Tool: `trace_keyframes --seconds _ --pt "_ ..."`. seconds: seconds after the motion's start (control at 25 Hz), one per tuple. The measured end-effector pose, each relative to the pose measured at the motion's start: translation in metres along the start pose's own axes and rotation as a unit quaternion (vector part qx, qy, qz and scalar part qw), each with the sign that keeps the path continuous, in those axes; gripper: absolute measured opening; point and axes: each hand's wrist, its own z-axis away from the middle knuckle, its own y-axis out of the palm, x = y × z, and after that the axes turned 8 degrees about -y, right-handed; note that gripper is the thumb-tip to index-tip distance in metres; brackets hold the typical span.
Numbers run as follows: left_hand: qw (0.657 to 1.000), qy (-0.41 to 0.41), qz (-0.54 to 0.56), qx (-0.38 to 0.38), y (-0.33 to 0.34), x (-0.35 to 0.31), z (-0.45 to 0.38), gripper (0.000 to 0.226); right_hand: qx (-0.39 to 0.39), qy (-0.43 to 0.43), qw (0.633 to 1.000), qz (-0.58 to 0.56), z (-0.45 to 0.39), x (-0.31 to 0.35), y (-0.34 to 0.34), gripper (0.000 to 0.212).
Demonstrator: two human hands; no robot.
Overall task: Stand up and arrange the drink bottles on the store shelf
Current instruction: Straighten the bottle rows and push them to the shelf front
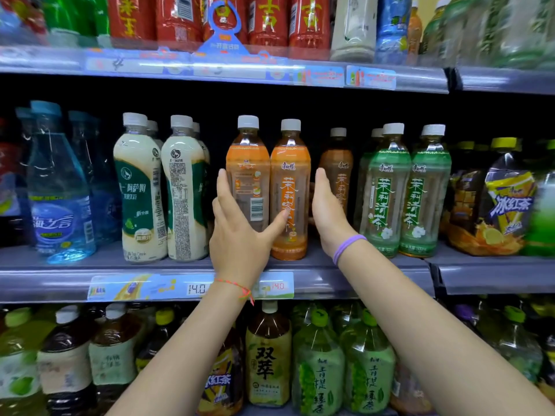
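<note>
Two orange-labelled tea bottles stand upright side by side on the middle shelf (360, 280). The left bottle (247, 163) shows its barcode side, the right bottle (289, 187) its front label. My left hand (240, 235) is spread against the left bottle's left side, and its thumb reaches across to the right bottle's front. My right hand (329, 214) lies flat, fingers straight, along the right bottle's right side. A third orange bottle (338, 166) stands farther back, behind my right hand.
Two cream milk-tea bottles (139, 190) stand left of my hands, with blue water bottles (57, 190) beyond them. Green tea bottles (387, 187) and large iced-tea bottles (504, 199) stand to the right. The shelf above (420, 79) hangs low, and big bottles (267, 355) fill the shelf below.
</note>
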Motion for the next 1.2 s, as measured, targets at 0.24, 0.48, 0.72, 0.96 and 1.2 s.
trace_keyframes --seconds 0.24,0.48,0.72,0.96,1.2 --pt "0.999 0.031 -0.037 -0.019 0.003 0.006 -0.002 0.125 -0.090 -0.153 0.972 0.151 -0.004 0.000 -0.001 0.044" --pt "0.993 0.052 -0.107 -0.029 0.006 0.009 -0.003 0.128 -0.169 -0.083 0.966 0.177 -0.022 -0.008 -0.013 0.063" --pt "0.992 0.049 -0.112 -0.035 0.006 0.011 -0.003 0.126 -0.158 -0.080 0.972 0.157 -0.015 -0.009 -0.005 0.063" --pt "0.993 0.048 -0.106 -0.029 0.005 0.009 -0.002 0.125 -0.187 0.002 0.980 0.067 -0.035 -0.004 -0.011 0.069" --pt "0.991 0.056 -0.115 -0.034 0.005 0.009 -0.003 0.124 -0.131 0.053 0.990 -0.010 -0.040 -0.019 0.002 0.078"
